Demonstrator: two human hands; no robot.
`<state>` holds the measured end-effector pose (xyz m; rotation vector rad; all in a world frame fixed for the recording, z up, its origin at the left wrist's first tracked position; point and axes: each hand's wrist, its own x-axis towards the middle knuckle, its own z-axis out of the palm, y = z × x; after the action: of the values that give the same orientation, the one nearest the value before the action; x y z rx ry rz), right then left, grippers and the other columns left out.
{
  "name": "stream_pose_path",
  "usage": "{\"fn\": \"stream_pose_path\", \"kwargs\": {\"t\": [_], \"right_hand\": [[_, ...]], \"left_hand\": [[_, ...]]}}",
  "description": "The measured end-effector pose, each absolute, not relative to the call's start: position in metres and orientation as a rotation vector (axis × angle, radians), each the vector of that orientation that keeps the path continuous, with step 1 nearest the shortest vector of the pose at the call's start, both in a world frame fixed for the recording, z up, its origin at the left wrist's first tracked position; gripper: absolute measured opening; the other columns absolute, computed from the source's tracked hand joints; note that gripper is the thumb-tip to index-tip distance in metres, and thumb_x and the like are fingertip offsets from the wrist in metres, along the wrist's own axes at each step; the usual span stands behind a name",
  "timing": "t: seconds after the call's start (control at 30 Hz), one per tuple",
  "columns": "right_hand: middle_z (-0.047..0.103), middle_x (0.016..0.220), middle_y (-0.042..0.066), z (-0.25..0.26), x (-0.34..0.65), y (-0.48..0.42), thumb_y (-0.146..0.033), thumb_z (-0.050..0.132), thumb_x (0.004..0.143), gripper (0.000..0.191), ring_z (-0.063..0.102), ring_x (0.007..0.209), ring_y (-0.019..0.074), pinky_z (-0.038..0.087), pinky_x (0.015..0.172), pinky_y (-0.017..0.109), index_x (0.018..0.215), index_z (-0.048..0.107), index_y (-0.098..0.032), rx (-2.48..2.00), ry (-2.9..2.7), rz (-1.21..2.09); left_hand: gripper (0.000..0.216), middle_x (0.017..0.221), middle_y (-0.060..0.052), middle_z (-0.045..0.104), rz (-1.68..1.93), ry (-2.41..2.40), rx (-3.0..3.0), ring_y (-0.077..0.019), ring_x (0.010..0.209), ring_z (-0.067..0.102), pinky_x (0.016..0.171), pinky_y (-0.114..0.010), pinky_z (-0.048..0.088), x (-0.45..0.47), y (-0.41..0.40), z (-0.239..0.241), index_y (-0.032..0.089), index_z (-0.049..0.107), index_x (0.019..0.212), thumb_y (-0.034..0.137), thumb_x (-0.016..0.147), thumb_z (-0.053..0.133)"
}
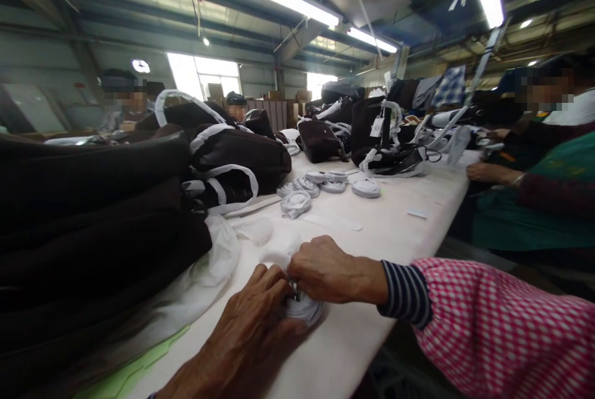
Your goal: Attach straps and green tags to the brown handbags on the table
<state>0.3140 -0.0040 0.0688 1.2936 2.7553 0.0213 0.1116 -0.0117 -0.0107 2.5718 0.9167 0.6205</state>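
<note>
On the white table, a coiled strap point(304, 311) in white wrapping lies under both of my hands. My left hand point(260, 303) curls around its near left side, fingers bent against it. From the right, my right hand point(325, 269) closes with its fingertips on the coil's upper part, touching the left fingers. A small piece of dark metal shows between the hands. The fingertips themselves are partly hidden. Just beyond, several similar wrapped coils point(296, 203) lie grouped, and one coil point(366, 188) sits slightly apart to the right.
Large dark bags point(93, 219) fill the left side, on thin white sheeting point(204, 275). More dark bags point(242, 157) with white-wrapped handles stand farther back. A green sheet point(134, 368) lies near the front. Across the table's right edge, a co-worker's hand point(495, 173) is busy.
</note>
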Motion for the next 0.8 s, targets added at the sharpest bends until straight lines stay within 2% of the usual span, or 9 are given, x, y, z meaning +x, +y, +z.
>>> {"fn": "stream_pose_path", "kwargs": {"t": [0.13,0.27,0.43,0.67,0.8], "right_hand": [[0.078,0.089,0.01,0.066,0.312,0.003,-0.032,0.056,0.095,0.022,0.073,0.081,0.0281,0.043,0.061,0.031,0.101,0.076,-0.023,1.188,2.813,0.026],[0.078,0.086,0.012,0.064,0.307,0.005,-0.027,0.057,0.095,0.022,0.073,0.078,0.0272,0.041,0.059,0.03,0.105,0.075,-0.02,1.141,2.78,0.063],[0.076,0.079,0.013,0.06,0.307,0.006,-0.026,0.057,0.095,0.019,0.071,0.069,0.0257,0.034,0.054,0.03,0.093,0.073,-0.015,1.065,2.813,0.173],[0.073,0.072,0.008,0.063,0.312,0.012,-0.013,0.056,0.095,0.017,0.065,0.061,0.0196,0.022,0.051,0.031,0.083,0.068,-0.014,0.76,2.857,0.327],[0.072,0.077,0.004,0.053,0.32,0.016,-0.013,0.058,0.096,0.014,0.063,0.066,0.0173,0.026,0.053,0.032,0.088,0.068,-0.016,0.657,2.914,0.279]], "left_hand": [[0.02,0.115,-0.002,0.062,0.541,0.998,2.495,-0.0262,0.105,0.05,0.086,-0.038,0.044,0.111,-0.013,-0.019,0.029,0.067,0.107,0.04,0.092,0.072],[0.016,0.114,-0.003,0.061,0.617,1.058,2.451,-0.027,0.107,0.048,0.086,-0.038,0.045,0.112,-0.022,-0.018,0.029,0.067,0.106,0.039,0.094,0.07],[0.017,0.113,-0.004,0.061,0.688,1.078,2.394,-0.0256,0.106,0.05,0.086,-0.037,0.046,0.117,-0.032,-0.01,0.026,0.067,0.109,0.031,0.094,0.071],[0.019,0.112,-0.002,0.063,0.792,1.033,2.361,-0.0247,0.104,0.051,0.088,-0.038,0.046,0.117,-0.036,-0.008,0.029,0.066,0.112,0.029,0.094,0.071],[0.014,0.111,-0.003,0.063,0.794,1.039,2.356,-0.0248,0.105,0.052,0.088,-0.038,0.046,0.115,-0.037,-0.008,0.028,0.067,0.108,0.03,0.094,0.071]]}}
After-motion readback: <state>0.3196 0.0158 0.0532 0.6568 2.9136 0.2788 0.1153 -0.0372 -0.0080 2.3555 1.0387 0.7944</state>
